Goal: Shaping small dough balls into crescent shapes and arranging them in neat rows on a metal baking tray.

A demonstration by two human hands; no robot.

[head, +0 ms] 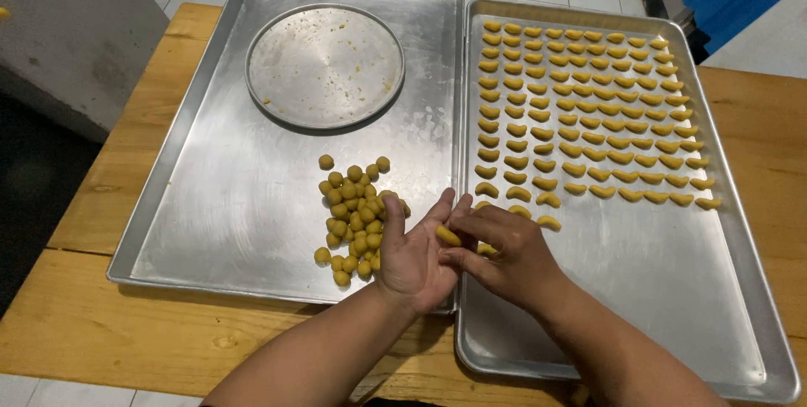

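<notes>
Head view: fingers (471, 230) pinching dough piece (448, 236)

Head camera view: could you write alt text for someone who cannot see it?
Two bare hands, left hand and right hand, shape one yellow dough piece between a heap of yellow dough balls and rows of yellow dough crescents on metal trays.

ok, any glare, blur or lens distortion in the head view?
Head view: soft glare on the left tray and round plate, no blown-out patches; hands and crescent pieces sharp, no motion blur; wide-angle bend shows in the right tray edges.
</notes>
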